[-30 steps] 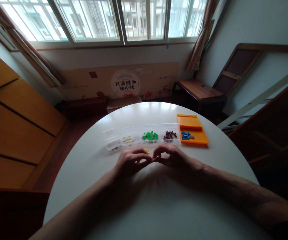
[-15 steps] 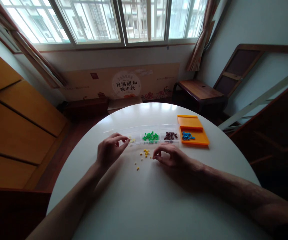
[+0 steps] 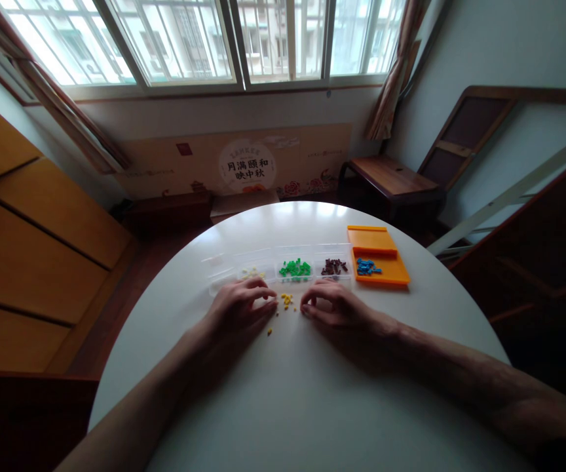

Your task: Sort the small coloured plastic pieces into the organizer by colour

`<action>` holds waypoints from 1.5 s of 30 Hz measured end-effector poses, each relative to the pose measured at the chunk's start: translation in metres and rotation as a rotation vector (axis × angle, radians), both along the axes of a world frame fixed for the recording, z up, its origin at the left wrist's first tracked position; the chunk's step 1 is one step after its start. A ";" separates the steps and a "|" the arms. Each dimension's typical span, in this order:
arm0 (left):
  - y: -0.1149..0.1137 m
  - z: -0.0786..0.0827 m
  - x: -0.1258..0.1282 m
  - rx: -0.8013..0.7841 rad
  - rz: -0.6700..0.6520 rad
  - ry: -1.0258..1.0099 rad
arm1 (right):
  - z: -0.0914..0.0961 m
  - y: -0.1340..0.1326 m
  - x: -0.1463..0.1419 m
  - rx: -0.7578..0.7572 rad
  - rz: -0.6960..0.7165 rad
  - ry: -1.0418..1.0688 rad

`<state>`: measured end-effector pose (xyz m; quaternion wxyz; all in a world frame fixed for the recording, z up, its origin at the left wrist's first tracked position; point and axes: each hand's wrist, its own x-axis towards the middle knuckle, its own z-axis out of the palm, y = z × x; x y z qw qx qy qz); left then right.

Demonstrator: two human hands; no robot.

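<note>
Beside a small scatter of yellow pieces (image 3: 287, 299) on the white table, my left hand (image 3: 241, 307) rests with thumb and fingers pinched together at the pile's left edge. Whatever may be between those fingertips is too small to make out. Just right of the pile, my right hand (image 3: 337, 305) lies low on the table, its thumb and fingertips closed; their contents cannot be seen. One yellow piece (image 3: 270, 332) lies nearer to me. Behind the hands is a clear compartment box (image 3: 276, 270) holding pale yellow pieces (image 3: 253, 272), green pieces (image 3: 295, 269) and dark brown pieces (image 3: 334, 267).
An orange open case (image 3: 395, 272) with blue pieces (image 3: 368, 266) stands right of the clear box. The round white table (image 3: 287, 406) curves away on both sides. Beyond it are a wooden chair (image 3: 394, 176), a wooden cabinet (image 3: 42, 242) and a window.
My left hand has moved right and toward me, from the pale-yellow compartment to the loose pieces. My right hand has stayed nearly still.
</note>
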<state>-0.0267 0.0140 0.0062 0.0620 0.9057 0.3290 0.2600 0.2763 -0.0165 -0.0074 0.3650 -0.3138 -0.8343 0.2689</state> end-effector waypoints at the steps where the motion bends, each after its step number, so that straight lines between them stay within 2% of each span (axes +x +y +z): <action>1: 0.000 0.000 0.001 -0.023 -0.014 0.002 | 0.000 0.000 0.000 0.000 0.001 -0.004; 5: 0.000 0.002 0.004 -0.060 -0.072 -0.012 | 0.002 0.001 0.000 0.015 0.024 -0.012; 9: 0.001 0.001 0.005 0.010 -0.075 -0.013 | 0.003 0.001 -0.001 0.021 0.036 -0.021; 12: 0.001 0.004 0.002 0.099 0.062 -0.044 | 0.002 0.002 -0.001 0.013 0.051 -0.023; 17: 0.003 0.010 -0.006 0.180 0.418 -0.161 | 0.002 0.003 -0.001 0.014 0.075 -0.017; 20: 0.006 0.012 -0.009 0.188 0.508 -0.171 | 0.004 0.003 -0.002 0.010 0.077 -0.012; 22: 0.007 0.015 -0.012 0.141 0.449 -0.180 | 0.004 0.003 -0.002 0.011 0.079 -0.010; 24: 0.007 0.019 -0.016 0.015 0.269 -0.187 | 0.003 0.003 -0.002 0.010 0.081 -0.006; 27: 0.006 0.028 -0.023 -0.270 -0.062 -0.117 | 0.001 0.003 -0.001 0.012 0.080 -0.006; 30: 0.004 0.032 -0.026 -0.440 -0.204 -0.030 | 0.000 0.004 -0.001 0.017 0.084 -0.008; 40: 0.000 0.028 -0.020 -0.451 -0.235 0.036 | 0.002 0.003 -0.001 0.020 0.080 -0.019; 43: -0.001 0.028 -0.017 -0.424 -0.197 0.045 | 0.003 0.003 -0.001 0.018 0.084 -0.021; 45: -0.001 0.026 -0.016 -0.350 -0.143 0.006 | 0.004 0.003 -0.002 0.016 0.082 -0.022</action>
